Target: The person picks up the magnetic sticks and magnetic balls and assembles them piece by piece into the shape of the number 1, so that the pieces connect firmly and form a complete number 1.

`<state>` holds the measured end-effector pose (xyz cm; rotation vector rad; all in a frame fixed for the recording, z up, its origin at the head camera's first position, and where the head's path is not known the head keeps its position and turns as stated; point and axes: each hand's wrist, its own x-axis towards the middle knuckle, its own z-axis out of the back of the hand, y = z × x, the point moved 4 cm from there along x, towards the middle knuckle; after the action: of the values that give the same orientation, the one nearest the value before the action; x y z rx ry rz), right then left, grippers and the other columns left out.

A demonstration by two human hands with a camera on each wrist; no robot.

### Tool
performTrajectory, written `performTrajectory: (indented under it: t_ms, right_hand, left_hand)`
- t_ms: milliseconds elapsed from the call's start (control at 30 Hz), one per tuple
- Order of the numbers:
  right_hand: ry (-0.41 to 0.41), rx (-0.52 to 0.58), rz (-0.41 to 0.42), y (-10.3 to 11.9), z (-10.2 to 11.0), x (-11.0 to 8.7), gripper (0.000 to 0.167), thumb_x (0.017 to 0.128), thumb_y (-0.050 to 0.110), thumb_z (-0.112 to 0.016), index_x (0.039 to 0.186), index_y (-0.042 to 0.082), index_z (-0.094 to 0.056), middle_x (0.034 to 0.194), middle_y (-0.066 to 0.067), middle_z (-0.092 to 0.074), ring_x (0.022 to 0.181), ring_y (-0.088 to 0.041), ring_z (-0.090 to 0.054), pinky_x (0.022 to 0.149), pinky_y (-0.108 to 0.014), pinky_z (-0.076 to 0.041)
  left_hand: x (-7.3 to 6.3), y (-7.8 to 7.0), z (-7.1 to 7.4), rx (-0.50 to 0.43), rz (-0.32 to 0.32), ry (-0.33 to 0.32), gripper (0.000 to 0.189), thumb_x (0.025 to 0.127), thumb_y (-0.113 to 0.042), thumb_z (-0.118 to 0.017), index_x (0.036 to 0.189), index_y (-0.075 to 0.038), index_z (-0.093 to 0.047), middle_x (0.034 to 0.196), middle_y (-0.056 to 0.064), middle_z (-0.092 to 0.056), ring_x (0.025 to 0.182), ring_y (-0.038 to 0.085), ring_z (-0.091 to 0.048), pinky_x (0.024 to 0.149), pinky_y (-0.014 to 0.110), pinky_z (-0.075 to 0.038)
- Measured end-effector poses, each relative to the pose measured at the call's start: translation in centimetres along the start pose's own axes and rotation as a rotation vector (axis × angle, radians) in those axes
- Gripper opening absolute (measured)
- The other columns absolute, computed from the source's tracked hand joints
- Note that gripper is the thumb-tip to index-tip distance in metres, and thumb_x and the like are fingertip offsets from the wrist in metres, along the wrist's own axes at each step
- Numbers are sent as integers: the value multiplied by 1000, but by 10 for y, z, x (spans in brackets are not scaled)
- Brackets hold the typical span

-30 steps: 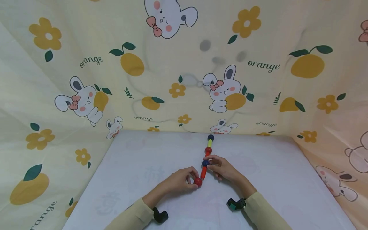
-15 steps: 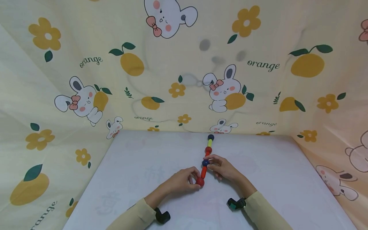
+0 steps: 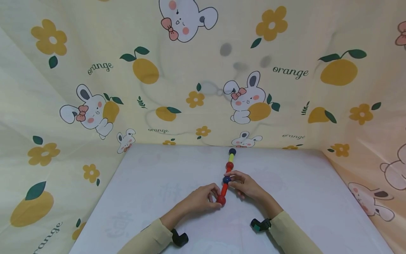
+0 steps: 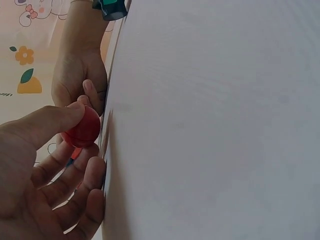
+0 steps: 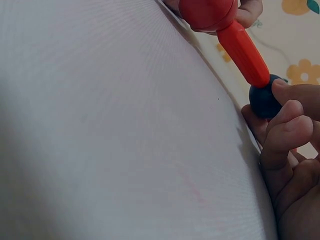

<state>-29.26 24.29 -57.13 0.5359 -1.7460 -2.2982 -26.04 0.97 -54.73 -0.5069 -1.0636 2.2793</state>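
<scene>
A chain of balls and rods runs away from me over the white table. My left hand [image 3: 201, 199] pinches the near red ball [image 3: 221, 200] between thumb and fingers; the left wrist view shows this red ball [image 4: 85, 127] up close. A red rod [image 3: 224, 190] joins that ball to a dark blue ball [image 3: 226, 180], which my right hand [image 3: 246, 185] pinches. In the right wrist view, the red rod [image 5: 244, 54] meets both the red ball [image 5: 207, 12] and the blue ball [image 5: 265, 97]. Beyond, another red rod [image 3: 228, 170] is partly covered by my right fingers.
Farther along the chain come a second red ball [image 3: 229, 165], a yellow-green rod [image 3: 231, 157] and a dark blue ball [image 3: 232, 151] near the back edge. The white table [image 3: 158, 165] ends at a printed cloth [image 3: 177, 81] hanging behind and at both sides.
My left hand has moved slightly right with the red ball, closing the small gap to the red rod's near end. My right hand stays on the blue ball.
</scene>
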Motion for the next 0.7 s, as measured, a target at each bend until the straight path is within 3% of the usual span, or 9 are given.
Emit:
performTrajectory:
  t_ms: [267, 700]
  right_hand:
    - [-24, -5, -19, 1, 0, -1, 42, 106, 22, -70, 147, 22, -63, 135, -20, -62, 57, -18, -56, 54, -23, -50]
    - [16, -24, 8, 6, 0, -4, 47, 107, 19, -69, 152, 16, -57, 129, -21, -64, 65, -22, -62, 59, -28, -57]
  left_hand:
    - [3, 1, -4, -6, 2, 9, 37, 92, -32, -88, 118, -27, -64, 104, -17, -70, 80, 5, -62, 74, 24, -53]
    - [3, 0, -5, 4, -12, -2, 36, 92, -34, -88, 117, -28, -63, 105, -17, -71, 79, 5, -62, 72, 24, -53]
